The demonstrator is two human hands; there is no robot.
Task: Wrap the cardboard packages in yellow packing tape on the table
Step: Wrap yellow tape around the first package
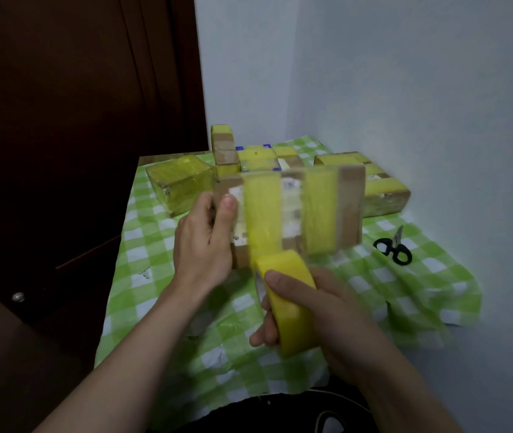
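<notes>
A green-and-white checked tablecloth point(161, 307) lay beneath the brown cardboard package point(350, 207), twice banded in yellow and held up off it, with the left hand point(202, 245) gripping its left edge, thumb on the front. Just below the package the right hand point(327, 314) curled its fingers round the yellow packing-tape roll point(292, 307) — black-handled scissors point(394, 248) lay right of the package.

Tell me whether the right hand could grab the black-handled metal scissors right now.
Probably not yet: the right hand grips the yellow tape roll, joined to the cardboard package. Nothing lies between it and the scissors.
</notes>
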